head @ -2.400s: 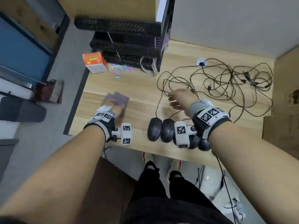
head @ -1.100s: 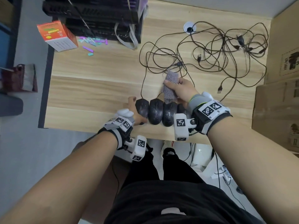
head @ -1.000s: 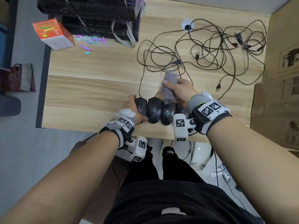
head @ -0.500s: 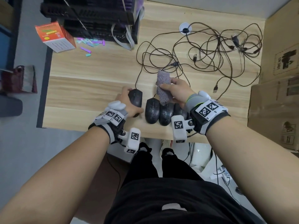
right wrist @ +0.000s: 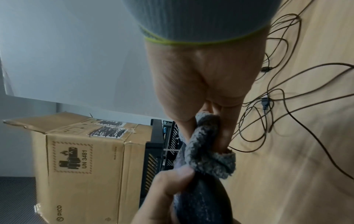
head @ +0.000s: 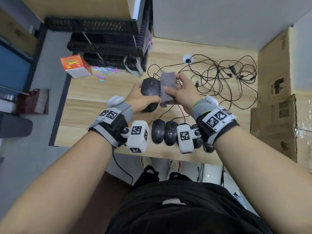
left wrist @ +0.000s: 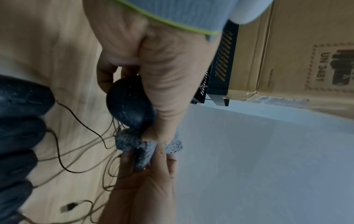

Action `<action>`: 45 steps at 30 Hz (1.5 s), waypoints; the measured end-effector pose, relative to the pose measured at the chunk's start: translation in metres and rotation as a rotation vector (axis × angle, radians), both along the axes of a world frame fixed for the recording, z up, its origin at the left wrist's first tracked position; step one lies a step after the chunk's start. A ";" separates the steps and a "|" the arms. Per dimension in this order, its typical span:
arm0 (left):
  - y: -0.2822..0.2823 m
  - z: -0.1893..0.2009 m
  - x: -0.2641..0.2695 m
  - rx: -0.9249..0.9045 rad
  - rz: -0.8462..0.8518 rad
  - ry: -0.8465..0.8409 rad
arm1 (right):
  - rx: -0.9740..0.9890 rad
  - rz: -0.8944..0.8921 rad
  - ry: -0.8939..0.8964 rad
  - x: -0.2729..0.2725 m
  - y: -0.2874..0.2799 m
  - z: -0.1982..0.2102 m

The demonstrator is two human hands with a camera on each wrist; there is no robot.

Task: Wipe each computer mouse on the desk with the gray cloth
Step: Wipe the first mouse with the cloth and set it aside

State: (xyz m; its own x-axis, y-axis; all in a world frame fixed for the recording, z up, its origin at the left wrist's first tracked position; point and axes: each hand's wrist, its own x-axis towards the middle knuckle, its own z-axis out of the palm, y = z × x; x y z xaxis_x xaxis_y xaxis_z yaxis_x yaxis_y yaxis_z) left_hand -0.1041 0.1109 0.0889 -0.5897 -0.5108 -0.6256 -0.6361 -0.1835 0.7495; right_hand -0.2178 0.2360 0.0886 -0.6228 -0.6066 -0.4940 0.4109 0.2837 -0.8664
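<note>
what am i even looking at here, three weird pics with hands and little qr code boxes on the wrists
No robot: a person wears three cameras. The big picture looks down from the head; the other two look along each wrist, and the white tagged boxes are those wrist cameras. The left hand holds a black mouse lifted off the wooden desk. The right hand grips the gray cloth against that mouse's side. More mice sit in a row at the near edge, with tangled cables behind and an orange box at far left.
</note>
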 end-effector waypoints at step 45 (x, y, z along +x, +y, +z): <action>-0.018 0.021 -0.037 0.261 0.304 0.125 | 0.039 0.205 0.415 0.006 -0.008 0.019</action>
State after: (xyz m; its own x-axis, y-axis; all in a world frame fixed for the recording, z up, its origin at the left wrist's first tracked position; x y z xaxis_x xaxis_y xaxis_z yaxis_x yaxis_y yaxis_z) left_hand -0.1414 0.0924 0.1094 -0.5157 -0.5071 -0.6906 -0.4307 -0.5433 0.7206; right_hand -0.2122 0.2275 0.1072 -0.6418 -0.7239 -0.2532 -0.0368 0.3588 -0.9327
